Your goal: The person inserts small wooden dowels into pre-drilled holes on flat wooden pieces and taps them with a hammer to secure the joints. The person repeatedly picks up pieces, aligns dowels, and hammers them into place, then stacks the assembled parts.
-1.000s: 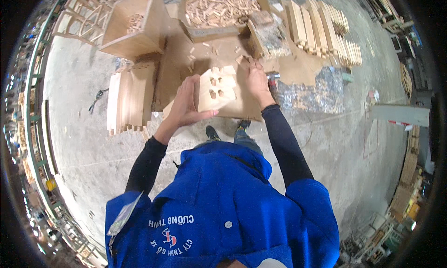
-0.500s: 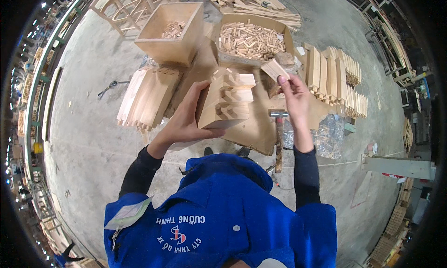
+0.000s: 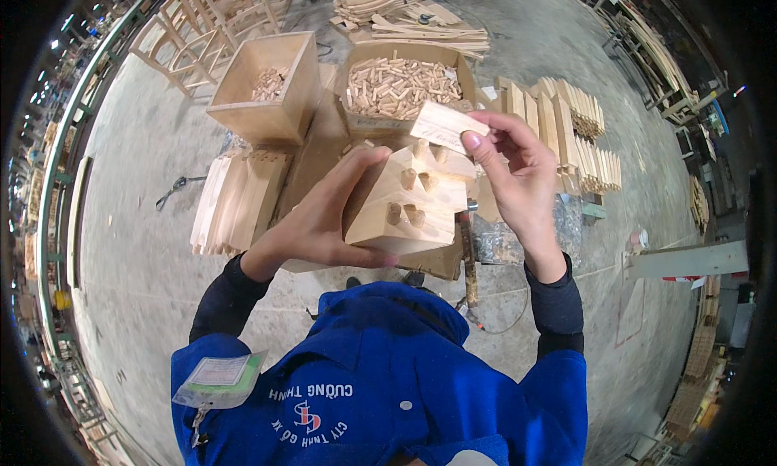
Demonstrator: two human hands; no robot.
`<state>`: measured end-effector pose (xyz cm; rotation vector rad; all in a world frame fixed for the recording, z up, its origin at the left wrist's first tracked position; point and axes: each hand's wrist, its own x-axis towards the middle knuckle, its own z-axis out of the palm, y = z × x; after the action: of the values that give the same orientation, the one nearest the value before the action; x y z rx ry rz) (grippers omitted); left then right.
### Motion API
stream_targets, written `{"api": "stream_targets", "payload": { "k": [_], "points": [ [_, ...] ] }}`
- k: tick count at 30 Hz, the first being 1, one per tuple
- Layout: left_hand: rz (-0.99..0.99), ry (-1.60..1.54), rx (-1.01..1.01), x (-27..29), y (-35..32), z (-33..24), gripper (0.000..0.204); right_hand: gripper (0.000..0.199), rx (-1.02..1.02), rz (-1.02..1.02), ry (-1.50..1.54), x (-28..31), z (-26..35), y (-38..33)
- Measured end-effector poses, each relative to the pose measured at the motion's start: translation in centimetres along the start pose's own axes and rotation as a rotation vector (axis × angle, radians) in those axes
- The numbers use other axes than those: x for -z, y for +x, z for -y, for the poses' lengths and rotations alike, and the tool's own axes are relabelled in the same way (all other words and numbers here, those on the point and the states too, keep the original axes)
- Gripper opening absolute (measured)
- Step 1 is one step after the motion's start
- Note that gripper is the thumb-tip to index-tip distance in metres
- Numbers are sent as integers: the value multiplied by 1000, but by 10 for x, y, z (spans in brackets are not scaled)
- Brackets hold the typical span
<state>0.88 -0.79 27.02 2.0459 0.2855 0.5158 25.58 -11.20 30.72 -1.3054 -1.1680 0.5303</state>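
Note:
My left hand (image 3: 320,215) is wrapped around a pale wooden block (image 3: 398,233), thumb on the near side and fingers on the far side. Several round holes show in the block's upper face, in pairs; it seems made of pieces held side by side. Between the thumb and fingers of my right hand (image 3: 522,166) is a small flat wooden piece (image 3: 441,126) with handwriting on it. That piece is tilted just above the far right corner of the block; whether they touch I cannot tell. A hammer (image 3: 470,268) lies beyond, partly hidden by the block.
Behind the block stand a box (image 3: 364,126) of wooden dowels and a wooden bin (image 3: 259,118) with a few more. Stacked wooden parts (image 3: 235,195) lie on the left, others (image 3: 558,130) on the right. Chair frames (image 3: 190,45) stand far left. Plastic sheeting (image 3: 566,223) lies right.
My right hand has brought the small wooden piece left and closer to the block, turning its written face up. The block is tipped so its holes show more plainly.

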Motion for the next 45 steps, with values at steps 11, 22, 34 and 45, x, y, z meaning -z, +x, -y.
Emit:
{"api": "stream_targets", "payload": {
  "k": [11, 22, 34, 45],
  "points": [
    [34, -99, 15, 5, 2, -16, 113, 22, 159, 90, -128, 0, 13, 5],
    [26, -107, 5, 6, -3, -16, 115, 26, 96, 115, -169, 3, 16, 2],
    [14, -36, -39, 10, 8, -15, 114, 22, 160, -38, -134, 5, 39, -9],
    [-8, -248, 92, 10, 14, -25, 110, 23, 158, 113, -254, 7, 37, -7]
  ]
}}
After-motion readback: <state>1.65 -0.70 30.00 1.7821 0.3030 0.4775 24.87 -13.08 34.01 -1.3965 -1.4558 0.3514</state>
